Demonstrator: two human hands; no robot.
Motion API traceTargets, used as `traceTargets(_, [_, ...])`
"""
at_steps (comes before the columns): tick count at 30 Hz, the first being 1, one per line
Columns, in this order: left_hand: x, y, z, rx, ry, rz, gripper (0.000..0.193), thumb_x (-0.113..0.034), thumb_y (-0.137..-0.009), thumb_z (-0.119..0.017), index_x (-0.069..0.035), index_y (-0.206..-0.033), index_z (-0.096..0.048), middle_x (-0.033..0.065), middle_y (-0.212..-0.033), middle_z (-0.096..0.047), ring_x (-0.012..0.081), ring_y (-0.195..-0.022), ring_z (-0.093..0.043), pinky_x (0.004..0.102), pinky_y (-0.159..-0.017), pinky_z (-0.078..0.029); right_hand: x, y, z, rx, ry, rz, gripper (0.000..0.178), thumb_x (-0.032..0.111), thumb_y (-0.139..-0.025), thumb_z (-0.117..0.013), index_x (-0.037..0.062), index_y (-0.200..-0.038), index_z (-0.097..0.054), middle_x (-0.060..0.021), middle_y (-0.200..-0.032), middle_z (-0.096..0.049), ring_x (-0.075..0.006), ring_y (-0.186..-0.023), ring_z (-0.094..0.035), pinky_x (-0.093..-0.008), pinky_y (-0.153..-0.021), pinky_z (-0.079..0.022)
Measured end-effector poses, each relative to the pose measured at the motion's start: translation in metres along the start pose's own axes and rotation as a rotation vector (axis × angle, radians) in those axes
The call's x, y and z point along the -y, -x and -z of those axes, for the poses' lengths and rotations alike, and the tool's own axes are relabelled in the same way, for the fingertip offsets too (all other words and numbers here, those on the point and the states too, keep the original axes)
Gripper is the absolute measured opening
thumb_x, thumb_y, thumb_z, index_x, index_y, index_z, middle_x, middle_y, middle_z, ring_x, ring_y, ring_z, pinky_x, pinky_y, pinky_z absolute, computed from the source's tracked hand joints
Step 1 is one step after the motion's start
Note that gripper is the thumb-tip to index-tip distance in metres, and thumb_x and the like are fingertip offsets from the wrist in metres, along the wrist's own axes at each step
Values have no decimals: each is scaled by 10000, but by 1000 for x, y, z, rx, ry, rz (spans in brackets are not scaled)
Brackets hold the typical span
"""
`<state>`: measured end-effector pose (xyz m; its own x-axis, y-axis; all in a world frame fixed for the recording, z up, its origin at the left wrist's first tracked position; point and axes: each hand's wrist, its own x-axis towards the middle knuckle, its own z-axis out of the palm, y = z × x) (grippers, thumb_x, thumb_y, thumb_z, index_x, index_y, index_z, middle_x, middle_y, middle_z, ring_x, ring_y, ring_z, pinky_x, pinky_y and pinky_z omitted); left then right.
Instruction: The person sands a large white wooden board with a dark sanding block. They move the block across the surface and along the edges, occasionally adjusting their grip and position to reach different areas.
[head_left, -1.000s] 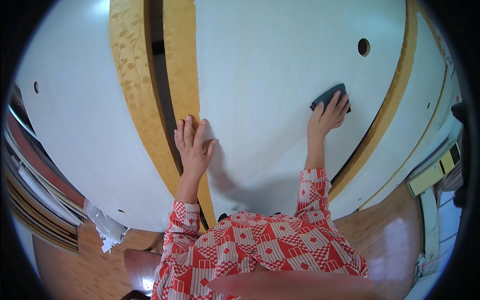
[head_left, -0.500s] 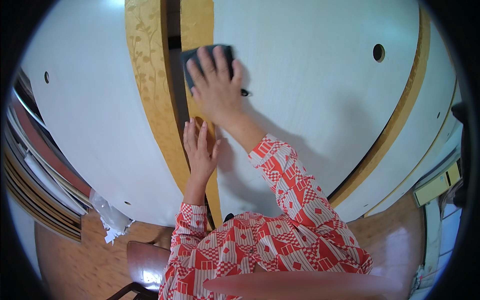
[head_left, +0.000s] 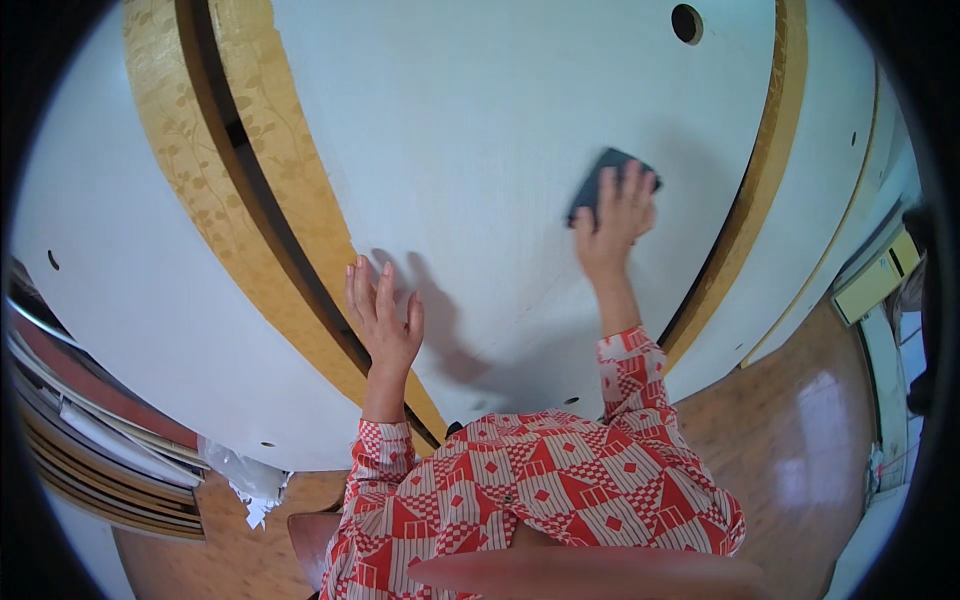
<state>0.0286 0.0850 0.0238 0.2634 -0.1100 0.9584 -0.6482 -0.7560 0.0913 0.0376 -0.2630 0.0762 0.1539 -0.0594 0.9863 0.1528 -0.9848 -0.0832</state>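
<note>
Before me stands a large white board-like panel [head_left: 480, 130], edged by patterned golden-yellow strips. My right hand [head_left: 610, 220] presses a dark, folded cloth [head_left: 588, 194] flat against the panel's right part. Its fingers lie over the cloth, slightly blurred by motion. My left hand [head_left: 385, 320] is open and empty, with fingers stretched upward. It rests at or just in front of the yellow strip [head_left: 290, 150] along the panel's left edge; whether it touches is hard to tell. A round dark hole [head_left: 687, 24] sits high on the panel.
A dark gap [head_left: 250, 170] separates this panel from another white panel [head_left: 150, 280] on the left. Stacked boards [head_left: 100, 440] and a clear plastic bag [head_left: 245, 470] are at the lower left. Part of a brown chair [head_left: 312, 540] shows on the wooden floor [head_left: 740, 450].
My right hand has swept the cloth from the left yellow strip across to the panel's right side. The view has turned right. My left hand stays by the strip.
</note>
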Motion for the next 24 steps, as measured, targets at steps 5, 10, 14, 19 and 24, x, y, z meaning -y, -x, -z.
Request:
traceTargets(5, [-2,-2,1,65,-37,-21,624,-135,-871,-744,-85,-1453,-525,217,-1598,-372,440,-1487,-321,563,-1196,-292,-40,18,0,-76,5,-278,687,315,-940,-577,107,-1573,-409,-247,-1671,-254,-481,-1542,-178,-657,-1136,-162])
traceTargets(10, [-7,-1,3,84,-23,8,618,-142,-883,-737,-95,-1462,-524,190,-1606,-380,412,-1495,-330,552,-1203,-285,48,23,-13,105,-50,-38,683,344,-914,-643,141,-1541,-468,-226,-1669,-268,-464,-1545,-177,-666,-1125,-168])
traceTargets(14, [-13,7,12,38,8,59,595,-112,-907,-705,-88,-1468,-510,192,-1587,-412,419,-1484,-355,531,-1198,-298,144,21,-21,291,-197,166,689,352,-864,-711,228,-1512,-514,-98,-1674,-317,-374,-1548,-214,-634,-1119,-180])
traceTargets(19, [-28,16,26,-60,115,55,509,-161,-966,-654,-58,-1444,-513,213,-1540,-442,408,-1437,-407,517,-1168,-330,220,21,-27,320,-268,406,533,319,-952,-597,230,-1477,-564,8,-1659,-352,-258,-1530,-263,-543,-1114,-221])
traceTargets(24, [-28,14,21,-17,237,221,530,-286,-1040,-565,-23,-1490,-470,231,-1559,-393,396,-1444,-383,501,-1174,-325,225,27,-32,304,-401,424,498,304,-933,-587,194,-1418,-614,25,-1660,-356,-182,-1532,-281,-495,-1117,-226])
